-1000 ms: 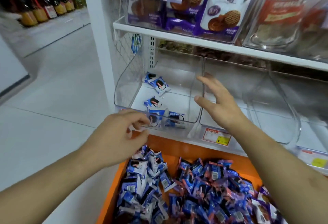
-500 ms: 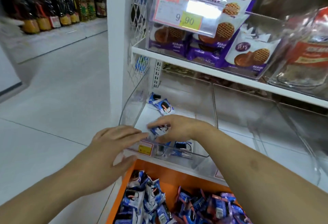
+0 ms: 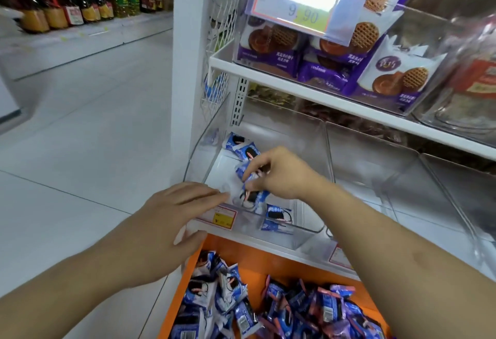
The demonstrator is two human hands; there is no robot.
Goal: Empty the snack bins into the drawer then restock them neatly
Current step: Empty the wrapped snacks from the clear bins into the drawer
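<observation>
My right hand (image 3: 281, 175) has just dropped into the clear plastic bin (image 3: 257, 220), fingers pinching blue snack packets (image 3: 248, 177); left hand (image 3: 171, 220), fingers straight, steadies its front; emptying nearly done.

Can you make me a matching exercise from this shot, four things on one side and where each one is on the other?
Things:
1. right hand
2. left hand
3. waffle cookie bags
4. pile of blue snack packets

Places:
A. in the orange drawer
B. on the front edge of the clear bin
C. inside the clear bin, gripping blue snack packets
D. on the upper shelf

Pairs: 1-C, 2-B, 3-D, 4-A
</observation>
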